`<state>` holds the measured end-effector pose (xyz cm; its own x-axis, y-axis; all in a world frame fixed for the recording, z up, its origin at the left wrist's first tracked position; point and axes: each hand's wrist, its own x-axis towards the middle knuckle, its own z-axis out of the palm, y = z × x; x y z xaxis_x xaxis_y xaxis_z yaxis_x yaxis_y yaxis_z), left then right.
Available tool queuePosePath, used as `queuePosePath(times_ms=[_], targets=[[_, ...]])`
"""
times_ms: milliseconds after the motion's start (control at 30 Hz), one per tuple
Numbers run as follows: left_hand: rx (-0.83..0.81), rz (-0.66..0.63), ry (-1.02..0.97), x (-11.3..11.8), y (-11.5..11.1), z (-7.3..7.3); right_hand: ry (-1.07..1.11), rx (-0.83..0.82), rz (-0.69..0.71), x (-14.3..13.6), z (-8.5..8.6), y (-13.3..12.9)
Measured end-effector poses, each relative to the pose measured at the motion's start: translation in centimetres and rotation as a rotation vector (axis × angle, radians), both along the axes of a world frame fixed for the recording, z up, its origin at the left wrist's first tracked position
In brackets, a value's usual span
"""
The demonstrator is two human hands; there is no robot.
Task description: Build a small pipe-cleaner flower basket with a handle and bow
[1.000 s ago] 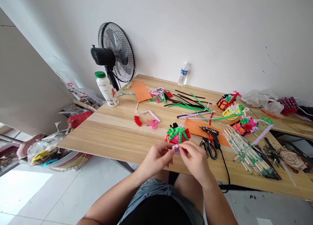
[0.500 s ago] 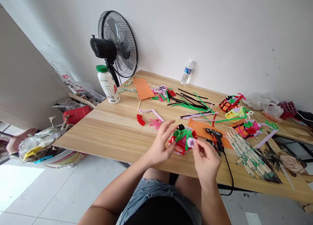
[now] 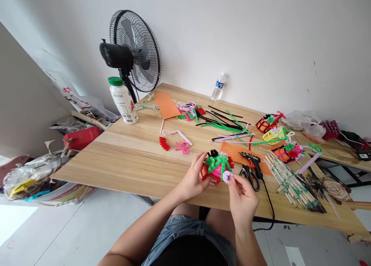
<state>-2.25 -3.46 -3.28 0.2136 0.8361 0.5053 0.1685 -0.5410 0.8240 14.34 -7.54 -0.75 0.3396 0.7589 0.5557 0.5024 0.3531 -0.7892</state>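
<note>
1. Two hands are seen in the head view. A lilac flower (image 3: 227,177) is pinched narrowly by the right hand (image 3: 243,198), at the near right edge of the decorated piece (image 3: 218,166); whether they touch cannot be told.
2. Decorated piece is held at its left side by the left hand (image 3: 193,184), thumb and fingers spread around it, near the front edge of the worktop (image 3: 127,158).
3. Black-handled scissors (image 3: 251,178) and glue gun (image 3: 252,160) are placed just right of it; bundled sticks (image 3: 291,183) are laid farther right.
</note>
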Motion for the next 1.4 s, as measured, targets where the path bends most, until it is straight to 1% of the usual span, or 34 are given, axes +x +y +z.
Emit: queuePosePath(times_ms=[100,200,267,333,400,500,567,633,700,800,933,1133,1300,1400], targets=[[-0.011,0.084,-0.065,1.0,-1.2,-0.4,-0.066,0.062,-0.019,0.6,-0.2,0.9],[-0.049,0.145,-0.087,1.8,-2.3,-0.5,-0.168,0.111,-0.011,1.4,0.3,1.6],[-0.049,0.163,-0.044,1.9,-2.7,-0.2,-0.23,0.139,0.001,1.6,1.0,1.4],[-0.013,0.168,0.015,1.6,-2.8,0.5,-0.299,0.162,0.021,1.5,1.8,1.0],[0.046,0.154,0.06,1.2,-2.6,1.5,-0.361,0.179,0.055,1.1,2.5,0.6],[0.151,0.083,0.084,0.6,-1.9,2.9,-0.426,0.205,0.078,0.4,3.0,0.5],[0.198,0.014,0.1,0.4,-1.2,3.5,-0.466,0.214,0.067,0.1,3.0,0.7],[0.222,-0.046,0.122,0.5,-0.6,3.8,-0.501,0.22,0.062,0.0,2.9,1.0],[0.244,-0.076,0.136,0.7,-0.2,3.7,-0.521,0.228,0.067,0.0,2.9,1.2],[0.284,-0.069,0.142,1.0,0.1,3.4,-0.534,0.217,0.074,0.2,2.9,1.2],[0.318,-0.019,0.205,1.0,0.2,3.1,-0.563,0.176,0.064,0.4,3.0,1.1],[0.352,0.06,0.296,1.2,0.3,3.1,-0.618,0.16,0.037,0.3,2.6,1.3],[0.394,0.142,0.379,1.3,0.2,3.3,-0.595,0.159,0.1,0.3,2.5,1.6],[0.404,0.169,0.412,1.2,0.1,3.5,-0.579,0.162,0.151,0.6,2.5,1.8]])
